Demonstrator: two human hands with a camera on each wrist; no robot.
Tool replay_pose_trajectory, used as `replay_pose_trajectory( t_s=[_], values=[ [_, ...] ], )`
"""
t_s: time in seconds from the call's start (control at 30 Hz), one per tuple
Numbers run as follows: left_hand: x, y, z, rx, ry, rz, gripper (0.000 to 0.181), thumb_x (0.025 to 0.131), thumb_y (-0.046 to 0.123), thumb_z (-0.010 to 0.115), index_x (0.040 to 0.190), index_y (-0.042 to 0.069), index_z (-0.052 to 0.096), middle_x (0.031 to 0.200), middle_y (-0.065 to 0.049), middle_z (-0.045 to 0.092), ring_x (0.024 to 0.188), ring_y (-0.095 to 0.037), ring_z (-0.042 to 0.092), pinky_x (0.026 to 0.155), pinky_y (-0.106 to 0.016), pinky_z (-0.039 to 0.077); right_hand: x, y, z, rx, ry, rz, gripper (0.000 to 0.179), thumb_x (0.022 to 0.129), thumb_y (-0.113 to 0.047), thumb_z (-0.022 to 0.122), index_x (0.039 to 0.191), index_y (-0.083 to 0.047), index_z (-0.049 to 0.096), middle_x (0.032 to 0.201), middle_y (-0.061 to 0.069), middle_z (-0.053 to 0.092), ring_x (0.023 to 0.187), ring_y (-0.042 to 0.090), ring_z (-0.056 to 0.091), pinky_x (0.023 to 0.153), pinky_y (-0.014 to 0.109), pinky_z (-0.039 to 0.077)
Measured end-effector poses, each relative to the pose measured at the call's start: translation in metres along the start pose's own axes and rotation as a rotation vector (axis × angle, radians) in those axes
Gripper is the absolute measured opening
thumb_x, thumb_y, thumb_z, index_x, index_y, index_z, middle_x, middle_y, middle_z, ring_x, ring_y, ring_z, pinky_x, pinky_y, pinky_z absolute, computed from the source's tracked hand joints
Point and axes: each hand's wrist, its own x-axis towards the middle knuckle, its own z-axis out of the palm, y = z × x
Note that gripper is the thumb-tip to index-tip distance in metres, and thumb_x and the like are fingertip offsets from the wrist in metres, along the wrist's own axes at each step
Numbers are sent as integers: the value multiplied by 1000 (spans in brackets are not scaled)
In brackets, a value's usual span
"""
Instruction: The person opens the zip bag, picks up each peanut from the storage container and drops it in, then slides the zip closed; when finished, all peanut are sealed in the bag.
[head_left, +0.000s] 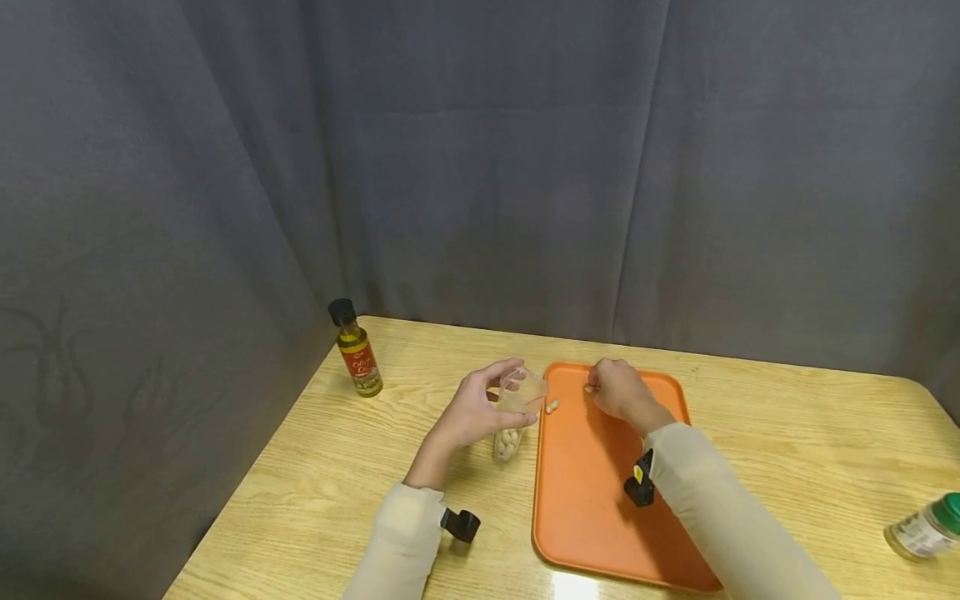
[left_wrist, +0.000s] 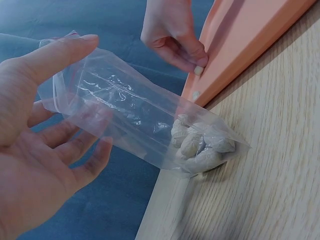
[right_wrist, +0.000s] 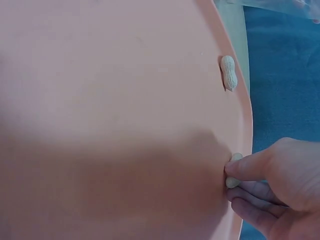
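My left hand (head_left: 474,410) holds a clear plastic bag (left_wrist: 125,102) near its mouth, with thumb and fingers spread around the opening. Several unshelled peanuts (left_wrist: 197,145) are gathered at the bag's lower end, close over the wooden table. Over the far end of the orange tray (head_left: 581,492), my right hand (head_left: 619,392) pinches one peanut (right_wrist: 233,183) between thumb and fingers, right at the tray surface. A second, loose peanut (right_wrist: 228,73) lies on the tray beside its rim, at the left far corner in the head view.
An olive oil bottle (head_left: 361,358) with a black cap stands at the table's back left. On the right lies or leans a green-lidded jar (head_left: 922,530) near the table's edge. Behind the table (head_left: 780,433) hangs a grey curtain (head_left: 495,167).
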Motion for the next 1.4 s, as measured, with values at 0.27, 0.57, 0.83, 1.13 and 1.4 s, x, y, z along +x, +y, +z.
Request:
replay_pose_trajectory(
  t_s=[0.27,0.57,0.83,1.13,1.4],
  values=[
    [2,1,1,22,-2,2,76,77,15,86,145,12,51,132,-4,60,113,-25,58,94,-46,44,-2,6,-2,20,30,-5,7,87,-2,71,80,-2,72,85,10,70,72,24,61,67,39,51],
    [4,-2,3,37,-5,-2,76,78,16,86,145,12,51,132,-3,60,111,-21,58,92,-44,46,-9,-6,-15,84,79,-80,8,85,4,69,78,0,72,75,4,66,68,19,59,65,37,51],
    [3,-1,3,26,-6,-7,76,78,17,85,146,13,50,133,-3,61,113,-22,58,92,-44,46,-13,-38,-36,135,181,-263,25,81,10,66,63,-5,60,61,-1,50,56,10,39,54,30,34],
    [3,-3,3,14,-12,-7,76,78,18,85,146,14,50,132,-4,61,112,-20,58,91,-46,46,-22,-66,-55,102,245,-295,10,82,6,72,91,4,75,84,12,68,77,27,66,69,42,56],
    [3,-2,3,7,-19,3,77,79,19,85,146,13,50,133,-8,60,113,-23,58,90,-47,47,-29,-91,-70,112,247,-343,11,82,4,76,93,2,75,85,9,67,78,27,66,70,39,56]
  ],
)
